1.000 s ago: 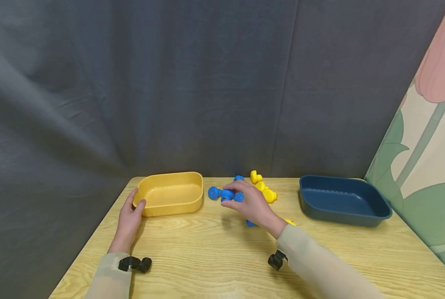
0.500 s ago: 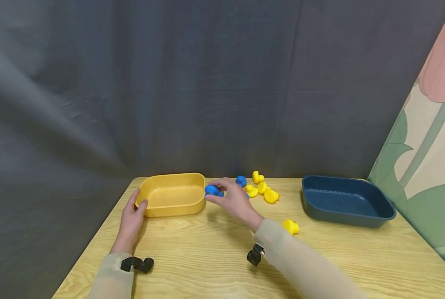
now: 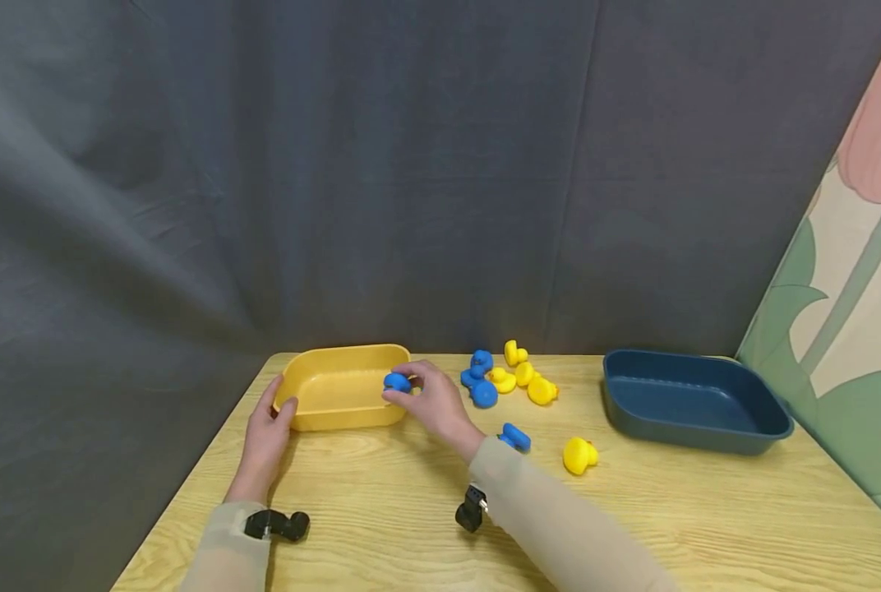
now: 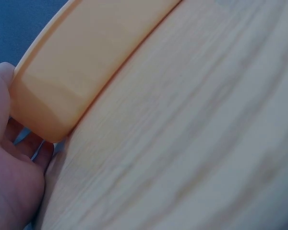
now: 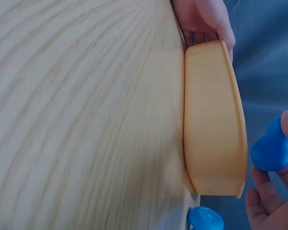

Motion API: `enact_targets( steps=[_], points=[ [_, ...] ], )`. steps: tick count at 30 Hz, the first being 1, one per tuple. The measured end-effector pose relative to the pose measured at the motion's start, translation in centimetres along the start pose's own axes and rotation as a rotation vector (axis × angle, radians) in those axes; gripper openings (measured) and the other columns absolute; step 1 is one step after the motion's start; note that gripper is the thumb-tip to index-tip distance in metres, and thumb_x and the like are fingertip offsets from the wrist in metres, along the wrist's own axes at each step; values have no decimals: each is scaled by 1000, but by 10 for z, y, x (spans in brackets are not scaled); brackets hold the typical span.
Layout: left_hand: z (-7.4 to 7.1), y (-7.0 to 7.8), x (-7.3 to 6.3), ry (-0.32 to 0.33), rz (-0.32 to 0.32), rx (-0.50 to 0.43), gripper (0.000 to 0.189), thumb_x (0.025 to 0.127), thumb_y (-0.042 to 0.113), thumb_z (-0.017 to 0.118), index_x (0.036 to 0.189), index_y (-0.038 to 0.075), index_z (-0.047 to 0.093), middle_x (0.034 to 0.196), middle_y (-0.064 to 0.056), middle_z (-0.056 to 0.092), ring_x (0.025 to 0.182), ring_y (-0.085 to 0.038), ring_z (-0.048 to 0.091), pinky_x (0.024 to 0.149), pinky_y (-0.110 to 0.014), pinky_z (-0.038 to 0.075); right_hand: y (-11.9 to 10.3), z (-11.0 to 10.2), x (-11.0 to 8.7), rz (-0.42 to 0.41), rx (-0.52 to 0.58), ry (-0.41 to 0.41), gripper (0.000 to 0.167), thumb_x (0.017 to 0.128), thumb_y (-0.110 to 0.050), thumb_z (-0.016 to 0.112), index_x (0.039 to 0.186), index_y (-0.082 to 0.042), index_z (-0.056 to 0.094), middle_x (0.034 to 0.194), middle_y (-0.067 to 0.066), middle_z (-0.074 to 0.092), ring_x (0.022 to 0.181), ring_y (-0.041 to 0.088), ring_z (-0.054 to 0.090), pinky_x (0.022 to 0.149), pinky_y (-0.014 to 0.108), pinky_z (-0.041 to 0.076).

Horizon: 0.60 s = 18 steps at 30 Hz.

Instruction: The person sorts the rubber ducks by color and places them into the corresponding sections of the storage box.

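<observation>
My right hand (image 3: 439, 404) pinches a blue rubber duck (image 3: 397, 382) between thumb and fingers, over the right end of a yellow plastic basin (image 3: 348, 418). In the right wrist view the held blue duck (image 5: 272, 149) is apart from the basin's wall (image 5: 213, 120). At the basin's left end my left hand (image 3: 263, 440) grips the corner; in the left wrist view its thumb lies at the rim and its fingers curl round the outside of the wall (image 4: 62, 96). The part of the basin floor that shows holds nothing.
Several blue ducks (image 3: 484, 395) and yellow ducks (image 3: 542, 391) lie clustered right of the basin. Nearer me lie one blue duck (image 3: 516, 437) and one yellow duck (image 3: 579, 455). A dark blue basin (image 3: 695, 427) stands at the right. A dark curtain (image 3: 440, 181) hangs behind the table.
My right hand has carried the blue duck leftward, from among the other ducks to above the yellow basin. The ducks it covered now show. My left hand has stayed on the basin.
</observation>
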State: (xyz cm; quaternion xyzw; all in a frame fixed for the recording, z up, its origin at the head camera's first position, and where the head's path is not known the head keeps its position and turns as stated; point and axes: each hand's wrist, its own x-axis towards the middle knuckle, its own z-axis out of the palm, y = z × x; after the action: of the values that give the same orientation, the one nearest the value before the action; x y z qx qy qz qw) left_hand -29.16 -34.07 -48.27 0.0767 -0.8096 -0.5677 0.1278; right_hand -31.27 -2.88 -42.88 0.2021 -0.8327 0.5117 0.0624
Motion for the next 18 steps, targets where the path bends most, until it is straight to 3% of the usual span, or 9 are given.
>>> enact_targets(
  steps=[11, 18],
  points=[
    [3, 3, 0, 4, -16, 10, 70, 117, 26, 51, 179, 19, 20, 184, -9, 16, 170, -30, 9, 136, -52, 15, 2, 14, 5, 2, 18, 9, 43, 101, -31, 84, 138, -10, 76, 128, 3, 70, 115, 25, 70, 97, 41, 61],
    [1, 1, 0, 6, -21, 5, 69, 117, 26, 51, 179, 20, 20, 184, -9, 15, 169, -30, 9, 136, -52, 16, 6, 20, 6, 16, 9, 4, 47, 102, -31, 83, 142, -10, 73, 134, 5, 71, 122, 25, 69, 108, 46, 57]
  ],
)
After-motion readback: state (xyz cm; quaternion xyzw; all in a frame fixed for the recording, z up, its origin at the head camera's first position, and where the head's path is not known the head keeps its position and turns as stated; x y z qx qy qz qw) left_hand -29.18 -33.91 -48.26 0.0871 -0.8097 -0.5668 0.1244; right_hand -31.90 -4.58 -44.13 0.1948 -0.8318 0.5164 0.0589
